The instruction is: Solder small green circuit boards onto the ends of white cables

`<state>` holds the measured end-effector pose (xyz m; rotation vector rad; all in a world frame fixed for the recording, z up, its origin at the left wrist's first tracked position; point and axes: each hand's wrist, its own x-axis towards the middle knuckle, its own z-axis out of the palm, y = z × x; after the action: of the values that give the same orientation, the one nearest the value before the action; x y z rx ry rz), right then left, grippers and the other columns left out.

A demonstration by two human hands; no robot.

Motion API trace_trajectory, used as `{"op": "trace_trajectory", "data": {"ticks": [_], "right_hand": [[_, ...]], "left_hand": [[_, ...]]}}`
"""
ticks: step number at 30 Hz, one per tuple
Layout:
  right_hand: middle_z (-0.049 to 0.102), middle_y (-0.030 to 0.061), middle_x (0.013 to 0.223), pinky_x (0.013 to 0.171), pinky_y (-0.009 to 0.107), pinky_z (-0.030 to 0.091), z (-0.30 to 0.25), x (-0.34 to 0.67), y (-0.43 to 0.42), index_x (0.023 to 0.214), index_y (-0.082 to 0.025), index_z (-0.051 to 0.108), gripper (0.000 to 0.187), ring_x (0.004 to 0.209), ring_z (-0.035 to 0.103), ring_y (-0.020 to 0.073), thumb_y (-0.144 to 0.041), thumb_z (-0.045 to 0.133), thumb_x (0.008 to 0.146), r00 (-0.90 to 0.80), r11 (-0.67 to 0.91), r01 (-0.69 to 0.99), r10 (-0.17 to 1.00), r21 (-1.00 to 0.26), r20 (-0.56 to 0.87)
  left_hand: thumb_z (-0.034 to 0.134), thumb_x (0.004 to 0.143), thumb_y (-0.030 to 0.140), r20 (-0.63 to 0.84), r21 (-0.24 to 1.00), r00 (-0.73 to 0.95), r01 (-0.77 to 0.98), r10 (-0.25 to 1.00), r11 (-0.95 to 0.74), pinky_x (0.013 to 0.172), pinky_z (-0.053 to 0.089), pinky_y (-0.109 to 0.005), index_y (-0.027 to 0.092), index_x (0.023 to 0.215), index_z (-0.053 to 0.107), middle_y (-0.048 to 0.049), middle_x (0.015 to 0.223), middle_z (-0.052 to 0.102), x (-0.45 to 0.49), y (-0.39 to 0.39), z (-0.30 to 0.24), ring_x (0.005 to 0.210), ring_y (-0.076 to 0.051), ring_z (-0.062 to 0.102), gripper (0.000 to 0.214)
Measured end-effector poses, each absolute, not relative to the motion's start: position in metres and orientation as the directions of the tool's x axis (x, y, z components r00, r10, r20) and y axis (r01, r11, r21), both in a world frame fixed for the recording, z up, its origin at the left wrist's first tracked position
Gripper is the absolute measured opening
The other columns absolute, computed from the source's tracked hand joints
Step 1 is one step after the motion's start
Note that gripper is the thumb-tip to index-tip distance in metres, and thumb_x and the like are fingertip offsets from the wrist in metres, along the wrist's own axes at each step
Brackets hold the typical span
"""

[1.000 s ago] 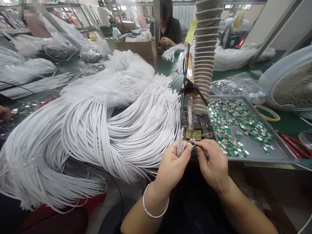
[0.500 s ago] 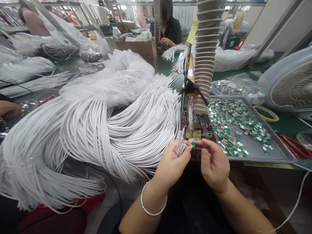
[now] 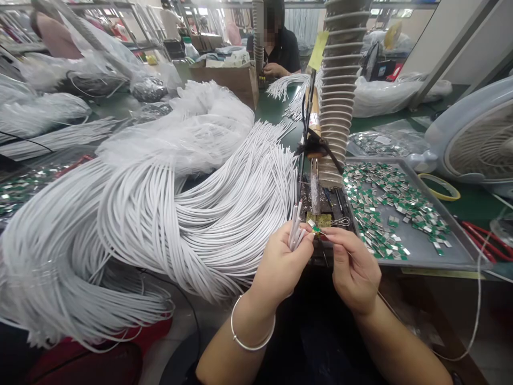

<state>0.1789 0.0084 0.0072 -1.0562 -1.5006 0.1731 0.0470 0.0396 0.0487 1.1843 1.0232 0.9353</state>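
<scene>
My left hand (image 3: 285, 256) is closed round several white cables (image 3: 295, 235), whose cut ends stick up above the fingers. At its fingertips is a small green circuit board (image 3: 316, 229) with a silvery part. My right hand (image 3: 355, 267) pinches a thin wire (image 3: 326, 233) that looks like solder, its tip by the board. Just above both hands, a soldering iron (image 3: 315, 184) points straight down, tied up by its wooden handle. Under its tip lies a yellowish sponge-like pad (image 3: 325, 220). How the board is gripped is partly hidden by the fingers.
A big bundle of white cables (image 3: 208, 214) covers the left. On the right, a grey tray (image 3: 449, 214) holds many small boards, near red-handled pliers (image 3: 487, 240) and a fan (image 3: 481, 133). A ribbed hose (image 3: 340, 80) hangs over the iron. A co-worker (image 3: 286, 48) sits opposite.
The board at my left fingertips has tilted and shows its silvery part more. My right hand has shifted slightly right and down. Another person's hand has left the left edge.
</scene>
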Motion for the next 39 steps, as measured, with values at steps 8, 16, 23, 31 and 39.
{"op": "trace_trajectory", "data": {"ticks": [8, 16, 23, 31, 39], "right_hand": [[0.067, 0.0065, 0.096, 0.080, 0.032, 0.054, 0.016, 0.175, 0.013, 0.099, -0.020, 0.060, 0.026, 0.093, 0.064, 0.0166, -0.004, 0.047, 0.083, 0.130, 0.591, 0.540, 0.645, -0.599, 0.753], [0.067, 0.0068, 0.096, 0.080, 0.035, 0.055, 0.016, 0.175, 0.015, 0.098, -0.020, 0.061, 0.025, 0.092, 0.065, 0.0178, -0.006, 0.046, 0.084, 0.137, 0.581, 0.563, 0.635, -0.587, 0.760], [0.067, 0.0068, 0.096, 0.080, 0.034, 0.055, 0.018, 0.174, 0.015, 0.097, -0.019, 0.061, 0.024, 0.091, 0.065, 0.0174, -0.006, 0.047, 0.083, 0.138, 0.581, 0.574, 0.627, -0.578, 0.767], [0.067, 0.0069, 0.095, 0.078, 0.033, 0.056, 0.021, 0.174, 0.015, 0.096, -0.020, 0.060, 0.023, 0.090, 0.065, 0.0169, -0.005, 0.047, 0.083, 0.127, 0.577, 0.602, 0.613, -0.552, 0.780], [0.068, 0.0073, 0.095, 0.077, 0.032, 0.056, 0.022, 0.174, 0.015, 0.095, -0.019, 0.062, 0.022, 0.089, 0.066, 0.0171, -0.007, 0.050, 0.082, 0.112, 0.577, 0.611, 0.615, -0.542, 0.781]], "left_hand": [[0.055, 0.080, 0.023, -0.091, 0.993, 0.288, -0.044, 0.953, 0.108, 0.057, 0.037, -0.019, 0.017, 0.077, 0.055, 0.0020, 0.072, 0.052, 0.047, 0.045, 0.051, 0.064, -0.009, 0.044, 0.007], [0.055, 0.080, 0.022, -0.082, 0.995, 0.295, -0.030, 0.952, 0.095, 0.059, 0.037, -0.020, 0.018, 0.077, 0.054, 0.0032, 0.072, 0.049, 0.046, 0.046, 0.052, 0.065, -0.009, 0.043, 0.006], [0.055, 0.081, 0.023, -0.084, 0.994, 0.285, -0.045, 0.955, 0.101, 0.060, 0.037, -0.020, 0.019, 0.077, 0.053, 0.0038, 0.071, 0.048, 0.046, 0.046, 0.054, 0.065, -0.009, 0.043, 0.006], [0.055, 0.081, 0.023, -0.063, 0.995, 0.278, -0.059, 0.959, 0.082, 0.063, 0.038, -0.020, 0.019, 0.079, 0.054, 0.0036, 0.074, 0.049, 0.045, 0.042, 0.057, 0.066, -0.009, 0.044, 0.005], [0.056, 0.081, 0.025, -0.054, 0.995, 0.267, -0.062, 0.962, 0.073, 0.063, 0.039, -0.021, 0.018, 0.081, 0.056, 0.0024, 0.075, 0.053, 0.044, 0.043, 0.056, 0.067, -0.010, 0.047, 0.007]]}}
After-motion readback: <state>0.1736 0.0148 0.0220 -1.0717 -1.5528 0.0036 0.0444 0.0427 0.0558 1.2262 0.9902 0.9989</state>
